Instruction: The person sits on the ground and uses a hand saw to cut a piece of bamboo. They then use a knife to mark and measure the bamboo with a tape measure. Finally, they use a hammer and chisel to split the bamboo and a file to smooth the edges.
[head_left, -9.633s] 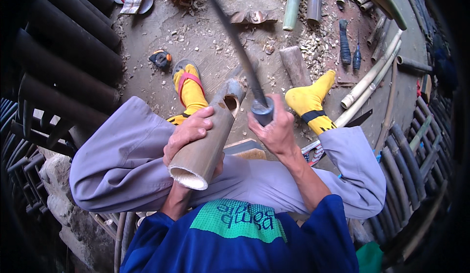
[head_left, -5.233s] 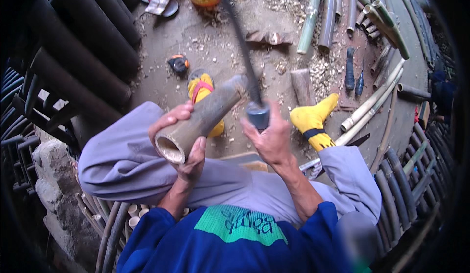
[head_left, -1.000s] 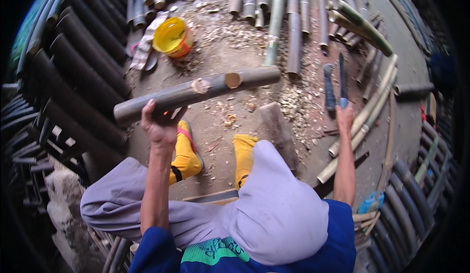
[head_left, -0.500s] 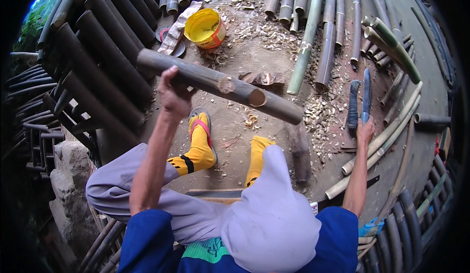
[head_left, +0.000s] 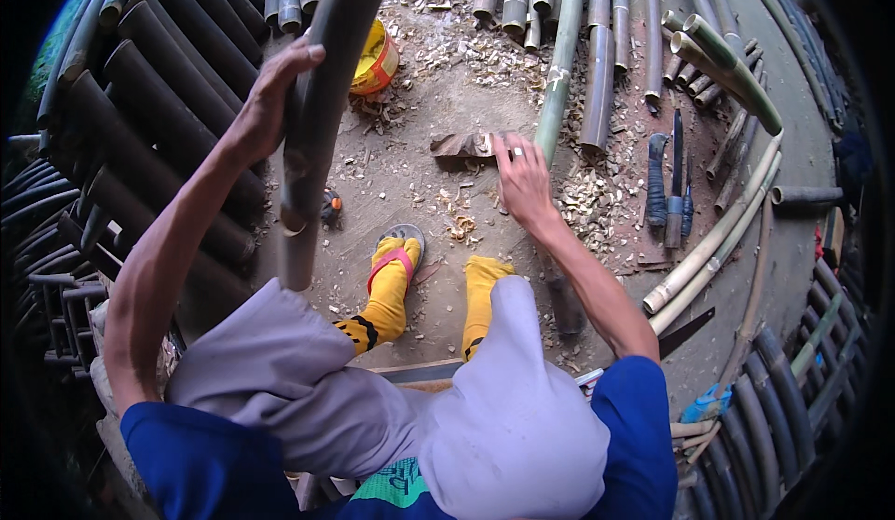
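Note:
My left hand (head_left: 270, 96) is wrapped around a thick dark bamboo pole (head_left: 322, 101), which stands nearly upright over the left side, its lower end beside my left knee. A cut notch shows low on the pole. My right hand (head_left: 524, 180) is empty, its fingers stretched out over the ground at the right end of a short, rough brown wood block (head_left: 459, 146). Whether the fingertips touch the block I cannot tell. Right of that hand, a knife (head_left: 675, 180) lies beside a tool with a dark wrapped handle (head_left: 656, 180).
Bamboo poles (head_left: 601, 82) lie at the back right, with wood chips (head_left: 597, 198) scattered by them. Dark bamboo lengths (head_left: 140, 119) lean at the left. A yellow bucket (head_left: 375, 63) stands partly behind the held pole. A saw blade (head_left: 685, 332) lies near my right elbow.
My left hand has swung the bamboo pole from lying across to nearly upright at the left. My right hand has let go of the knife and moved left to the wood block.

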`<action>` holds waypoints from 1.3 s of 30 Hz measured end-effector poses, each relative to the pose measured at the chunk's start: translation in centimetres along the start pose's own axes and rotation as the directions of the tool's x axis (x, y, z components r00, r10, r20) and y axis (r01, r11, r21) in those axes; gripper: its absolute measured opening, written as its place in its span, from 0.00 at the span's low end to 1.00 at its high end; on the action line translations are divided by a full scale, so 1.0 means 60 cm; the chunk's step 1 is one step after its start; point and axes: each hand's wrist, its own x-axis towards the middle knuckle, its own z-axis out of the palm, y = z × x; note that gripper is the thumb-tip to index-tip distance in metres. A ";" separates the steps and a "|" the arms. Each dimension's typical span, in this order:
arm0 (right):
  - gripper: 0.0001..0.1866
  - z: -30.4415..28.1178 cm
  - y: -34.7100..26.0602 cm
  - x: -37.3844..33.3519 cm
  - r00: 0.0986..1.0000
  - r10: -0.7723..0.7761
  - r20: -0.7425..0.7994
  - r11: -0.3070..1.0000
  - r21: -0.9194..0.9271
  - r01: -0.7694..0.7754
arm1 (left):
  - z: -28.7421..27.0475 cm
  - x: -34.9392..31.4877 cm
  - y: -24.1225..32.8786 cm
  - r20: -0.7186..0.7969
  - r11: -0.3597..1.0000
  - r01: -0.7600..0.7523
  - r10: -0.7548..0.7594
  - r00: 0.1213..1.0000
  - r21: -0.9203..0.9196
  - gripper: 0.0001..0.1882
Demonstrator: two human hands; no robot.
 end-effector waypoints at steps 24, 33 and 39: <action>0.31 0.059 -0.161 -0.095 0.803 0.541 0.252 0.748 0.291 -0.596 | 0.168 0.025 -0.372 0.088 0.630 -0.361 0.422 0.902 0.687 0.25; 0.18 -0.103 -0.116 -0.209 0.726 0.641 0.250 0.638 0.353 -0.685 | -0.137 -0.106 -0.469 -0.137 0.642 0.320 -0.318 0.938 0.697 0.29; 0.14 -0.065 -0.094 -0.268 0.589 0.681 0.435 0.429 0.414 -0.803 | -0.143 -0.103 -0.484 0.097 0.587 0.026 -0.178 0.979 0.809 0.32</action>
